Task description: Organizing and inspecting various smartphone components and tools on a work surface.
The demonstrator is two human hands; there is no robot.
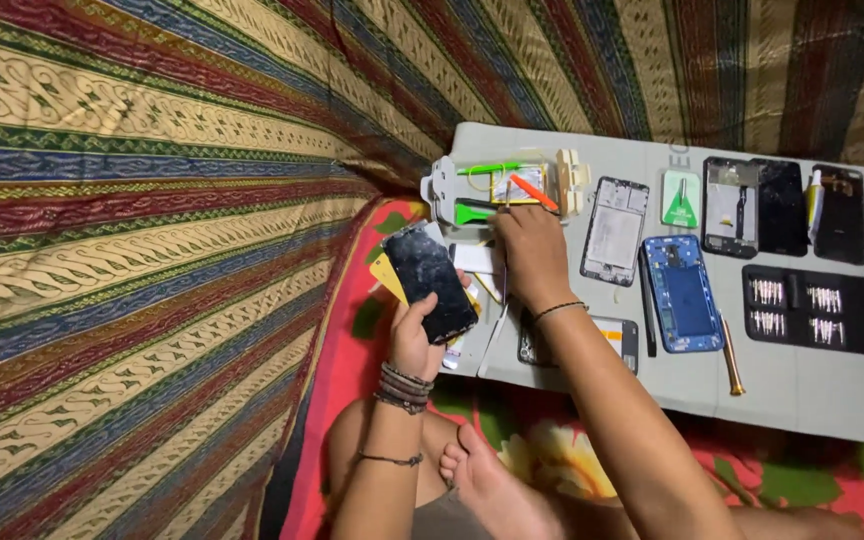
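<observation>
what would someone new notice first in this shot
Likely the dark phone, gripped in the left hand at the centre. Next, the right hand reaching to a tray of green and orange tools at the grey mat's left end. Striped cloth fills the left half.

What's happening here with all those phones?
A person sits on the floor beside a grey mat laid out with opened phones and tools. Their left hand holds a black phone with a cracked screen, tilted up. Their right hand reaches over to a small white tray holding green and orange picks. Nearby lie a blue phone frame, more phone backs and screens, a wooden-handled screwdriver and a black case of screwdriver bits.
</observation>
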